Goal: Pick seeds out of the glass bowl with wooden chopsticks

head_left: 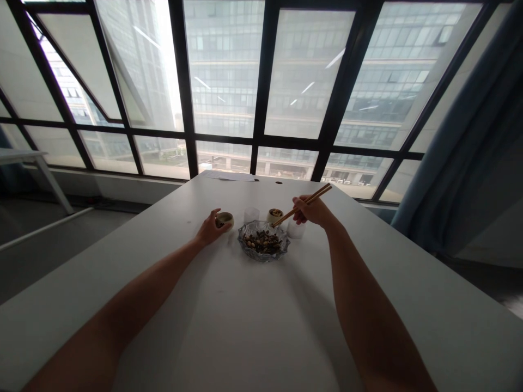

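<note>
A clear glass bowl (pixel 246 251) with a wavy rim stands on the white table, holding a mix of dark and pale nut- or seed-like pieces (pixel 265 242). My right hand (pixel 309 210) grips a pair of wooden chopsticks (pixel 317 193); their tips reach down to the bowl's far right rim. I cannot make out anything between the tips. Left of the bowl, my left hand (pixel 211 227) is wrapped round a small pale cup (pixel 229 220) with something dark inside. Just behind the bowl sits another small cup (pixel 270 216) with brownish pieces in it.
Two whitish translucent cups (pixel 251 214) stand behind and right of the glass bowl, the right one partly under my hand. White paper (pixel 231 176) lies at the far edge of the table (pixel 229 316). Windows rise beyond; a blue curtain (pixel 453 147) hangs at the right.
</note>
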The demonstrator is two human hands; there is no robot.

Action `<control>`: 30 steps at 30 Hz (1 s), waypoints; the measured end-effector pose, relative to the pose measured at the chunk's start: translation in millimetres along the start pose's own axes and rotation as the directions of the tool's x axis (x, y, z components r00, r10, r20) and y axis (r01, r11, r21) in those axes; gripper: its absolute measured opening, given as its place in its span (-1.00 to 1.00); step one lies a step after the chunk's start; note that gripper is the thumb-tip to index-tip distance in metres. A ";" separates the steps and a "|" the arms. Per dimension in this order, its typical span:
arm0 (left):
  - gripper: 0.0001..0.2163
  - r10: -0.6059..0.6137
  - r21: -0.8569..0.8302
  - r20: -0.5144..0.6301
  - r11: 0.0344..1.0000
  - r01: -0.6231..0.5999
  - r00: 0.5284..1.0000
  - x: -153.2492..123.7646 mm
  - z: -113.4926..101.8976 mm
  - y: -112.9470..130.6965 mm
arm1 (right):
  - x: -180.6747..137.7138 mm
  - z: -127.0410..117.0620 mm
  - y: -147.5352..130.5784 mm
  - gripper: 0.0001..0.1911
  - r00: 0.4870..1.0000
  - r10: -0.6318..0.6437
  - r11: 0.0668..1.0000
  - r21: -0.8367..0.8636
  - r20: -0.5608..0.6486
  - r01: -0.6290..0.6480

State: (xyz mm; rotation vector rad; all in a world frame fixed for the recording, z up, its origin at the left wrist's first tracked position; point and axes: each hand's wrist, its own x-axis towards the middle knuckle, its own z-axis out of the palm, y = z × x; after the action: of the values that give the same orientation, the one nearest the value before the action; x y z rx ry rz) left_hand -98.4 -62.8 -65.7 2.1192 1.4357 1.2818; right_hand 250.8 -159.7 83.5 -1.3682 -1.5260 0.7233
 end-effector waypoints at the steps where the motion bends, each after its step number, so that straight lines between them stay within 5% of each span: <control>1: -0.30 -0.002 0.004 0.002 1.000 0.002 1.000 1.1 -1.0 0.8 | -1.7 -2.7 -3.6 -0.63 1.000 -0.002 1.000 -0.010 -0.022 0.001; 4: -0.30 0.046 0.075 -0.043 0.996 -0.043 0.998 7.3 -3.8 15.0 | -7.6 -13.1 -14.8 -0.65 0.995 -0.010 0.999 -0.037 -0.100 0.006; 7: -0.38 0.168 0.208 -0.031 0.965 -0.158 0.985 16.5 3.1 54.3 | -13.9 -25.2 -24.4 -0.68 0.968 -0.019 0.995 -0.103 -0.248 -0.007; 10: -0.47 0.277 0.258 0.195 0.911 -0.322 0.941 26.7 30.6 111.8 | -20.9 -36.4 -33.4 -0.69 0.916 -0.040 0.971 -0.233 -0.398 -0.059; 13: -0.36 0.259 0.277 0.449 0.870 -0.409 0.855 36.5 73.4 164.6 | -27.3 -43.5 -40.8 -0.68 0.894 -0.021 0.935 -0.326 -0.447 -0.141; 16: -0.26 0.254 0.257 0.524 0.863 -0.435 0.813 44.8 114.9 195.1 | -30.2 -45.3 -42.6 -0.69 0.896 0.040 0.934 -0.303 -0.441 -0.191; 22: -0.18 0.240 0.241 0.566 0.867 -0.437 0.789 54.5 158.5 204.1 | -25.0 -46.0 -30.9 -0.70 0.910 0.087 0.944 -0.258 -0.404 -0.205; 30: -0.17 0.458 0.050 0.502 0.831 -0.554 0.734 49.0 159.2 195.0 | -21.4 -47.5 -21.6 -0.70 0.920 0.083 0.952 -0.242 -0.382 -0.186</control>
State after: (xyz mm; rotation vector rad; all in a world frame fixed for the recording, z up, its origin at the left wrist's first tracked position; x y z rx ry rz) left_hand 150.6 -74.7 -5.5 2.8392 0.8183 0.6740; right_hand 283.6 -192.1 115.9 -1.7223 -1.2686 0.3141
